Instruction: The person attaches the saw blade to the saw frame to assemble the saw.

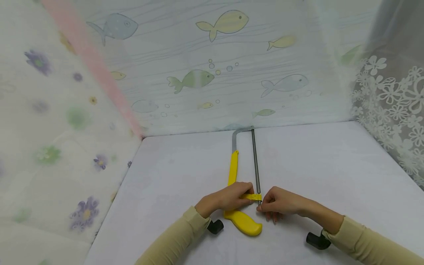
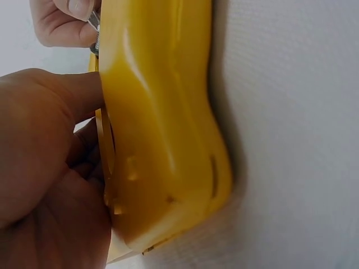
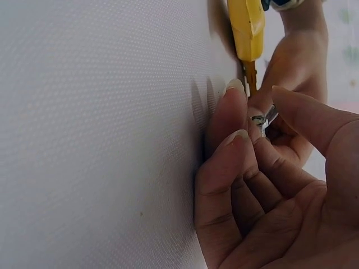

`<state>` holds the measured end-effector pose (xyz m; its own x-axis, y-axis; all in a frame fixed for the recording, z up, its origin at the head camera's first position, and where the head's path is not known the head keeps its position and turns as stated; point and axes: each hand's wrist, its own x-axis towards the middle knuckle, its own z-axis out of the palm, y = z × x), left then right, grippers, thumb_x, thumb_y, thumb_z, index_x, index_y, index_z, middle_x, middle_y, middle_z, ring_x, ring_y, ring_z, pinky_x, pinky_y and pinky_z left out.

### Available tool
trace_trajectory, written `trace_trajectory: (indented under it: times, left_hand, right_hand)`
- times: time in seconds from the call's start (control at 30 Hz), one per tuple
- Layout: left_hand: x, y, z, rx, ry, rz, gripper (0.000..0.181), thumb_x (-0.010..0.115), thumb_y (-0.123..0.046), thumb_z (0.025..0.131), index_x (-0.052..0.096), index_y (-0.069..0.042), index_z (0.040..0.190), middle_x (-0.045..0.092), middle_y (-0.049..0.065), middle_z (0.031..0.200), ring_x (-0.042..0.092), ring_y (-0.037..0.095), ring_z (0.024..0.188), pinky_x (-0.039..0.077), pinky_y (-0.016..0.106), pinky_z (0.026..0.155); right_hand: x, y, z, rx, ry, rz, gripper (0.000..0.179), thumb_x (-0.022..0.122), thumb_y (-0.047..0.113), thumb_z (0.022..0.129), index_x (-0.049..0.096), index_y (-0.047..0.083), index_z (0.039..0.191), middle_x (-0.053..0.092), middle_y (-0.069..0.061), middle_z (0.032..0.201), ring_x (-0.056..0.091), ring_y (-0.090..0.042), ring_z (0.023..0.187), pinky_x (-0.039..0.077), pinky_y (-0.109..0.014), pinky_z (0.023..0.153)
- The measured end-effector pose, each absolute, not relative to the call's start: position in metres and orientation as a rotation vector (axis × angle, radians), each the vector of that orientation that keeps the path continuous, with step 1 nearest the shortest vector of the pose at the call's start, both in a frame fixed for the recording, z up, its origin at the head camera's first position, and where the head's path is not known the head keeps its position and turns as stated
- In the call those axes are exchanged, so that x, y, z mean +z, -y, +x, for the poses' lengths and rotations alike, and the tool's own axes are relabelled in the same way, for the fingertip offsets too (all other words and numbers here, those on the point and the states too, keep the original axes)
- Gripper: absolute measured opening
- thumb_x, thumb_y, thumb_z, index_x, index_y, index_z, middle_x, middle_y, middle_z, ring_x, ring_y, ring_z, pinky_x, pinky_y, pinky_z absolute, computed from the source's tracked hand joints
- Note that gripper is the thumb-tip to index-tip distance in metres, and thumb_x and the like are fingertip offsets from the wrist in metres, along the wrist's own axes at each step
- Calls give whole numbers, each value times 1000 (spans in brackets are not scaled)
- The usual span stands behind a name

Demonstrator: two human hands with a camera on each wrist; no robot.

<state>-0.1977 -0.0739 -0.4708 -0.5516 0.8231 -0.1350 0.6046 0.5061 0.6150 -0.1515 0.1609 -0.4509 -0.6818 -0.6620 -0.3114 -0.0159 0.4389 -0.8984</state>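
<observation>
On the table [image 1: 185, 176], your left hand [image 1: 233, 195] is rightly gripping the saw's [image 1: 246, 223] stiff-looking frame [image 1: 233, 163], your right hand [image 1: 281, 201] pinching its screw [image 1: 260, 202].

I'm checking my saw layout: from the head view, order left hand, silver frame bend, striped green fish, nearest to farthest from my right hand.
1. Left hand, just left.
2. Silver frame bend, ahead and left.
3. Striped green fish, beyond, farther left.

From above, my head view looks forward and down over the white cloth-covered desk [image 1: 324, 158], while my wrist views look sideways from low and close, both sharing my fingers [image 3: 217, 179] and the yellow-handled, grey-framed metal hacksaw [image 2: 162, 106].
</observation>
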Motion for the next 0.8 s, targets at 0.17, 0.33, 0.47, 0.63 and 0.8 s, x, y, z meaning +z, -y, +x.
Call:
trace_trajectory:
  times: [0.17, 0.33, 0.47, 0.63, 0.8]
  left_hand:
    - [-471, 74, -197, 716, -2344, 1164, 11, 63, -21, 104, 58, -13, 110, 62, -8, 102, 52, 4, 86, 46, 15, 79]
    - [-471, 74, -196, 700, -2345, 1149, 12, 62, -19, 104, 58, -13, 113, 62, -6, 105, 53, 4, 89, 46, 15, 81]
    - [-472, 74, -196, 661, -2358, 1160, 15, 61, -17, 104, 58, -12, 118, 62, -6, 110, 53, 4, 94, 45, 15, 87]
    - [-472, 73, -196, 648, -2362, 1171, 18, 61, -17, 104, 59, -11, 121, 62, -5, 112, 53, 4, 97, 45, 16, 90]
    - [-470, 73, -196, 656, -2358, 1173, 19, 61, -17, 104, 59, -10, 121, 62, -5, 112, 53, 4, 96, 45, 15, 90]
  right_hand:
    - [-452, -161, -151, -1265, -2035, -563, 34, 67, 25, 100, 73, 0, 78, 67, -11, 68, 55, -15, 52, 41, -24, 48]
    - [-453, -161, -151, -1274, -2028, -562, 34, 67, 24, 100, 72, -1, 77, 67, -12, 68, 55, -15, 52, 41, -24, 48]
    - [-455, -162, -151, -1279, -2019, -568, 34, 66, 23, 100, 72, -1, 78, 67, -12, 68, 55, -15, 52, 40, -23, 47]
    - [-456, -163, -151, -1280, -2019, -579, 35, 66, 23, 101, 72, -2, 77, 67, -13, 67, 54, -14, 51, 40, -23, 47]
    - [-456, -163, -151, -1283, -2015, -583, 34, 66, 23, 101, 72, -2, 78, 67, -14, 68, 54, -14, 52, 40, -23, 47]
